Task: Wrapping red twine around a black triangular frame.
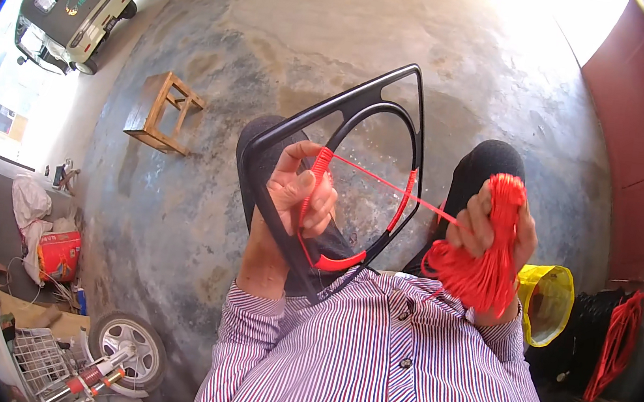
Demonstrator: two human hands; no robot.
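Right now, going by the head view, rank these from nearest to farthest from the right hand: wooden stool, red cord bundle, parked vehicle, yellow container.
1. Red cord bundle: in the right hand's grip.
2. Yellow container: right side, beside that forearm.
3. Wooden stool: on the floor, left side.
4. Parked vehicle: upper left.

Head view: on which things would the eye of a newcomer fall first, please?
First, the bright red cord bundle in the right hand, right of centre; a straight red strand runs toward the left hand. Next, the black frame in the middle, partly wrapped in red and held by the left hand. Then the striped shirt at lower centre.
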